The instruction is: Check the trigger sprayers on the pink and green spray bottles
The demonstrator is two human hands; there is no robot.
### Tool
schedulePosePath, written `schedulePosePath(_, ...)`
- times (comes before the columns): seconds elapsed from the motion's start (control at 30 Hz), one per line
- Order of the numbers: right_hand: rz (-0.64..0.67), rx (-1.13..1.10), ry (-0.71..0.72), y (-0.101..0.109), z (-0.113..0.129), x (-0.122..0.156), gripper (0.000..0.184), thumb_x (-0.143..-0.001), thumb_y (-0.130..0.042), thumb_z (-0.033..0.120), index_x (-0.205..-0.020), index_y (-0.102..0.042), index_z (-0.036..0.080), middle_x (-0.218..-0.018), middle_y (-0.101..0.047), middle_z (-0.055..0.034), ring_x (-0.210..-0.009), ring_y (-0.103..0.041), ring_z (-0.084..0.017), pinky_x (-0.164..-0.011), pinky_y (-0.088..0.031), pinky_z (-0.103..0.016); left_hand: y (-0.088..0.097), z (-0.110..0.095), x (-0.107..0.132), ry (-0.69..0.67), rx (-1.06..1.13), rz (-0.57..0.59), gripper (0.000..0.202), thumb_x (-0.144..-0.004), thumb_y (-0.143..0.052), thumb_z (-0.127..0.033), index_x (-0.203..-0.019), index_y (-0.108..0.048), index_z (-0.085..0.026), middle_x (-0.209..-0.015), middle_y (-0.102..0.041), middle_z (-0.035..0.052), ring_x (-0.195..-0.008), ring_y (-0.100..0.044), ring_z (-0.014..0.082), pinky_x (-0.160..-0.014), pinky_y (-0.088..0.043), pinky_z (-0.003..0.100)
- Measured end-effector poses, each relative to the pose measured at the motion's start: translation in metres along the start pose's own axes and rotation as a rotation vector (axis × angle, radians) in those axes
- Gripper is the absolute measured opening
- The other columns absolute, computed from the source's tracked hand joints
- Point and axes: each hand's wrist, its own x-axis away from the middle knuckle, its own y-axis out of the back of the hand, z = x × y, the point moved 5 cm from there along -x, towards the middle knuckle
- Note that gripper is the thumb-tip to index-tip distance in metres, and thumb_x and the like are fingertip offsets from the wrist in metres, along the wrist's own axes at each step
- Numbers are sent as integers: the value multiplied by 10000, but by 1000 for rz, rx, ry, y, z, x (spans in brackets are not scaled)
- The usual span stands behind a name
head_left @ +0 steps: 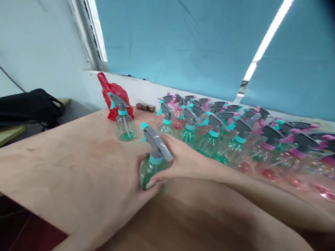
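Observation:
In the middle of the view is a clear green spray bottle (154,165) with a grey and turquoise trigger head, tilted slightly. My left hand (140,188) wraps its lower left side. From the right, my right hand (178,158) grips the bottle's body, with the thumb across the front. Behind, on the left, a similar green spray bottle (125,127) stands upright by itself. Just beyond my right hand begin the rows of spray bottles, among them a green one (210,139) and, farther right, a pink one (270,167).
A wooden table (65,153) carries the bottles, its front edge at lower left. A red plastic bag (116,94) and small brown blocks (145,107) lie near the wall. A black bag (31,104) rests at far left. A blue sheet (196,45) hangs behind.

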Motion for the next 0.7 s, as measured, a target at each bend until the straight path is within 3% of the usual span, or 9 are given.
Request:
schedulePosePath(0.07, 0, 98, -76, 15, -3, -8, 826, -659, -737, 584, -1315, -493, 147, -1367, -533, -139, -1245, -492, -291, -1015, -421, -457, 15, 19, -9, 18, 20, -107, 438, -880, -581, -460, -1231, -387, -284, -1108, -591, 30, -1036, -600, 308, -882, -499, 462)
schedulePosePath(0.13, -40, 113, -167, 33, -5, -17, 603, -753, -688, 517, -1235, -578, 172, -1269, -622, -101, -1111, -599, -248, -917, -488, -399, 24, 37, -22, -14, -37, -151, 439, -876, -588, -508, -1196, -433, -250, -1160, -550, 63, -1086, -565, 313, -911, -472, 475)
schedulePosePath(0.17, -96, 126, -170, 44, -5, -22, 458, -791, -660, 488, -1134, -641, 185, -1158, -681, -72, -997, -647, -218, -820, -521, -353, 26, 46, -29, -26, -54, -158, 451, -866, -597, -526, -1177, -456, -232, -1178, -529, 80, -1118, -539, 324, -930, -454, 483)
schedulePosePath(0.23, -211, 240, -134, 63, -3, -33, 286, -828, -644, 386, -998, -688, 160, -991, -727, -59, -882, -669, -190, -770, -511, -320, 30, 63, -44, -52, -112, -181, 450, -876, -584, -539, -1158, -487, -201, -1171, -517, 99, -1119, -532, 320, -949, -432, 480)
schedulePosePath(0.33, -354, 454, -101, 82, -6, -53, 233, -838, -623, 281, -980, -687, 108, -967, -726, -95, -852, -666, -210, -745, -492, -337, 30, 81, -66, -126, -247, -248, 448, -875, -577, -560, -1128, -515, -196, -1086, -547, 85, -1056, -555, 297, -911, -453, 434)
schedulePosePath(0.53, -297, 706, -198, 78, -34, -87, 358, -853, -595, 274, -1124, -625, 42, -1102, -671, -184, -1015, -606, -283, -873, -440, -381, 19, 94, -97, -133, -325, -248, 497, -821, -663, -528, -1156, -539, -182, -1063, -586, 94, -1066, -549, 310, -907, -436, 414)
schedulePosePath(0.7, -277, 729, -287, 71, -48, -94, 470, -838, -608, 298, -1199, -548, 3, -1032, -667, -228, -979, -604, -340, -776, -454, -405, 16, 80, -111, -86, -411, -203, 500, -804, -696, -476, -1164, -551, -161, -1043, -646, 111, -1032, -556, 346, -871, -429, 453)
